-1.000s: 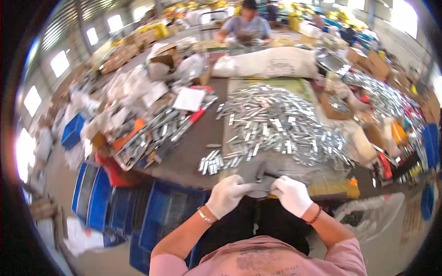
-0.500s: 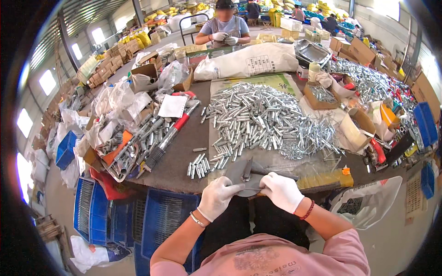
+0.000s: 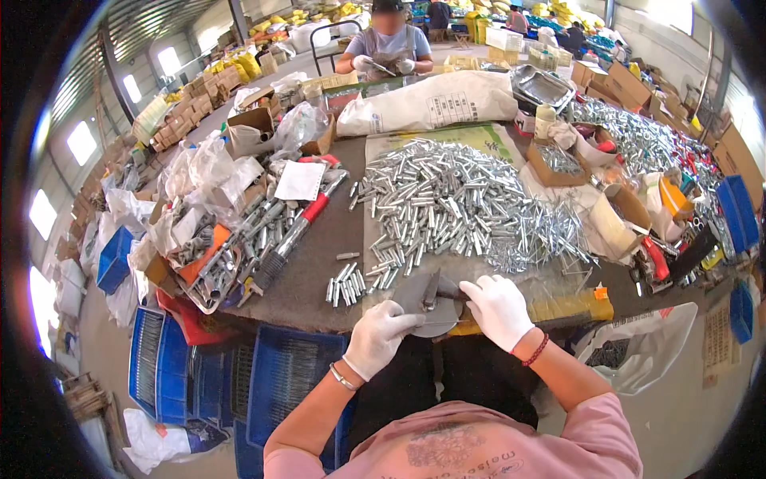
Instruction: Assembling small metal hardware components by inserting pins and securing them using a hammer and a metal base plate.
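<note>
Both my hands wear white gloves at the near edge of the dark worktable [image 3: 307,275]. My left hand [image 3: 378,337] grips the near side of a grey metal fixture plate [image 3: 415,297]. A short silver metal tube [image 3: 431,289] stands tilted on that plate. My right hand [image 3: 496,307] rests against the plate's right side, fingers curled toward the tube. Just beyond lies a big heap of silver metal tubes [image 3: 455,199] on a pale sheet. A small cluster of tubes [image 3: 345,283] lies to the left of the plate.
Blue plastic crates [image 3: 199,371] stand under the table's left side. A tray of larger metal parts [image 3: 239,247] and plastic bags crowd the table's left. A white sack [image 3: 431,102] lies across the back, with another person [image 3: 389,48] seated behind it. Boxes and a clear bag [image 3: 638,343] sit right.
The view has tilted slightly, so the table sits lower and closer. Both hands stay on the plate at the table's edge; the right hand has shifted a little toward the tube.
</note>
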Action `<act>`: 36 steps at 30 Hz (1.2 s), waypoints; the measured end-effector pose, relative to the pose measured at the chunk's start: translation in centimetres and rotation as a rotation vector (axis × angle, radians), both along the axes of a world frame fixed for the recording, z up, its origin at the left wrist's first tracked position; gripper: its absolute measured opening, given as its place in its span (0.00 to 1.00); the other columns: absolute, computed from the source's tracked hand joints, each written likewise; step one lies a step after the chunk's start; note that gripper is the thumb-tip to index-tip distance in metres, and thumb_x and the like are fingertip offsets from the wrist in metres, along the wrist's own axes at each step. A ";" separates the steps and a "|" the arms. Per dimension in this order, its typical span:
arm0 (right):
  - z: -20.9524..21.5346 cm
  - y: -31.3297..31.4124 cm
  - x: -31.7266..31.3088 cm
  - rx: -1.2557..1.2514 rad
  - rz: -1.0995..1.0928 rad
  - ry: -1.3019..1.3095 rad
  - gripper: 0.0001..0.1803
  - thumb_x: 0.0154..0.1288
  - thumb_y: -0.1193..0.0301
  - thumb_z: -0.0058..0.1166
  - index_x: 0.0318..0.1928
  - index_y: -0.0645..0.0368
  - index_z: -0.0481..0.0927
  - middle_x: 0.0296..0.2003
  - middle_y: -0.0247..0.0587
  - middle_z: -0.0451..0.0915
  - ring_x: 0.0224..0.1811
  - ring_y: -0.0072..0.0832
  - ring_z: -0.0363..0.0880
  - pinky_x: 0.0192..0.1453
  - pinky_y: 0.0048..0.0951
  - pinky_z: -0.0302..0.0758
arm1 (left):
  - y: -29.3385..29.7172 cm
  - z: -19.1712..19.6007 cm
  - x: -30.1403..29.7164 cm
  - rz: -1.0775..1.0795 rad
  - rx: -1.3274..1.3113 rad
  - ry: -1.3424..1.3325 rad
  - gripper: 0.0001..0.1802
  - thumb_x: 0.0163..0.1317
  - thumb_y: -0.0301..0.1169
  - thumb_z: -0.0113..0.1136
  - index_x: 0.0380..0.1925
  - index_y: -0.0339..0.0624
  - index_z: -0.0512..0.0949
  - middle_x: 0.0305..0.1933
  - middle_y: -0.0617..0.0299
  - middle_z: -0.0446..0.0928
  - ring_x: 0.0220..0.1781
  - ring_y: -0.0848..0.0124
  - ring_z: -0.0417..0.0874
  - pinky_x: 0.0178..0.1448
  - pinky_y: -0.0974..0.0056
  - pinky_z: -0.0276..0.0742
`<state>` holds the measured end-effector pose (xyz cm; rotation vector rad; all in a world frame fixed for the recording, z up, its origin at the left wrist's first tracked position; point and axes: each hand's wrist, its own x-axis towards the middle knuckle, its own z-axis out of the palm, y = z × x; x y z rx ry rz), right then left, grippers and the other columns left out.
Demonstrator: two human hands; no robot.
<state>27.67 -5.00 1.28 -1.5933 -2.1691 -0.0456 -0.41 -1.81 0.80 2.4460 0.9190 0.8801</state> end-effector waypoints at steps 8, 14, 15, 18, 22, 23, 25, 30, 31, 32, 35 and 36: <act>3.9 -2.8 -0.5 -0.156 0.086 0.280 0.36 0.70 0.74 0.64 0.76 0.40 0.74 0.40 0.46 0.82 0.38 0.48 0.85 0.43 0.42 0.84 | 3.0 -0.8 0.0 0.044 -0.145 -0.099 0.06 0.56 0.24 0.75 0.32 0.38 0.86 0.37 0.54 0.82 0.44 0.52 0.85 0.50 0.54 0.81; 5.1 -4.0 -2.3 0.060 0.161 0.330 0.31 0.70 0.76 0.63 0.72 0.38 0.80 0.37 0.42 0.81 0.32 0.43 0.84 0.37 0.37 0.83 | 2.0 -1.5 -0.3 0.083 -0.291 -0.158 0.09 0.54 0.22 0.76 0.35 0.40 0.89 0.37 0.55 0.82 0.43 0.55 0.86 0.50 0.55 0.81; 4.5 -4.2 -2.2 0.068 0.172 0.323 0.31 0.68 0.78 0.64 0.70 0.42 0.81 0.38 0.45 0.82 0.33 0.44 0.85 0.39 0.38 0.83 | 1.9 -1.5 -0.3 0.086 -0.293 -0.162 0.09 0.54 0.22 0.76 0.35 0.40 0.89 0.37 0.55 0.82 0.43 0.55 0.86 0.50 0.55 0.81; 2.2 -5.0 -2.6 -0.249 0.076 0.018 0.32 0.68 0.78 0.64 0.71 0.41 0.81 0.39 0.48 0.83 0.35 0.46 0.87 0.41 0.42 0.83 | 1.6 -1.8 -0.3 0.061 -0.232 -0.150 0.08 0.54 0.22 0.76 0.35 0.40 0.89 0.37 0.55 0.82 0.43 0.54 0.86 0.49 0.56 0.81; 3.2 -3.9 -2.2 -0.253 0.127 0.336 0.31 0.72 0.74 0.62 0.73 0.43 0.77 0.41 0.49 0.81 0.39 0.49 0.85 0.45 0.43 0.83 | 1.7 -1.7 -0.5 0.058 -0.264 -0.136 0.08 0.55 0.22 0.75 0.35 0.39 0.88 0.38 0.54 0.82 0.43 0.54 0.85 0.49 0.55 0.81; 3.0 -2.9 -2.0 -0.202 0.145 0.388 0.30 0.71 0.75 0.62 0.73 0.45 0.78 0.43 0.51 0.82 0.42 0.51 0.84 0.49 0.44 0.83 | 1.9 -1.5 -0.5 0.069 -0.280 -0.134 0.07 0.55 0.23 0.75 0.35 0.39 0.88 0.38 0.54 0.82 0.43 0.54 0.85 0.49 0.55 0.80; 3.2 -0.9 -1.6 -0.203 0.128 0.453 0.27 0.71 0.74 0.62 0.70 0.49 0.80 0.48 0.54 0.83 0.50 0.54 0.84 0.56 0.46 0.81 | 2.3 -0.8 -0.4 0.063 -0.283 -0.146 0.06 0.56 0.23 0.75 0.34 0.39 0.88 0.38 0.54 0.82 0.43 0.54 0.85 0.49 0.54 0.81; 1.6 1.6 -0.6 0.054 0.010 -0.038 0.15 0.70 0.71 0.57 0.55 0.48 0.86 0.38 0.46 0.78 0.44 0.47 0.82 0.47 0.47 0.80 | 3.2 -1.0 -0.4 0.018 -0.130 -0.159 0.04 0.58 0.27 0.76 0.34 0.43 0.90 0.35 0.57 0.85 0.45 0.57 0.86 0.60 0.55 0.82; 1.6 1.4 -1.0 0.084 0.000 -0.092 0.11 0.66 0.69 0.61 0.48 0.51 0.85 0.40 0.43 0.77 0.46 0.46 0.80 0.49 0.47 0.80 | 3.1 -1.3 -0.4 0.019 -0.109 -0.164 0.05 0.57 0.26 0.77 0.34 0.43 0.91 0.34 0.58 0.84 0.45 0.57 0.86 0.66 0.53 0.81; 2.0 0.4 -1.7 0.034 0.037 -0.073 0.09 0.64 0.66 0.65 0.42 0.53 0.82 0.39 0.43 0.77 0.46 0.46 0.80 0.50 0.47 0.79 | 2.9 -0.9 -0.4 0.004 -0.145 -0.180 0.05 0.56 0.26 0.77 0.34 0.42 0.90 0.33 0.58 0.84 0.44 0.56 0.86 0.70 0.51 0.79; 1.3 -2.3 -3.2 -0.134 0.039 0.060 0.13 0.67 0.60 0.68 0.39 0.54 0.79 0.35 0.44 0.80 0.40 0.48 0.85 0.43 0.49 0.82 | 1.7 -0.6 -0.5 0.031 -0.175 -0.164 0.09 0.54 0.24 0.78 0.36 0.40 0.90 0.37 0.55 0.82 0.45 0.56 0.85 0.59 0.55 0.81; 1.1 -2.9 -3.6 -0.204 -0.010 0.099 0.11 0.69 0.61 0.66 0.39 0.54 0.80 0.34 0.46 0.82 0.38 0.49 0.86 0.43 0.50 0.82 | 1.7 -1.0 -0.6 0.037 -0.190 -0.160 0.09 0.54 0.24 0.78 0.36 0.40 0.90 0.38 0.55 0.82 0.45 0.56 0.84 0.56 0.55 0.81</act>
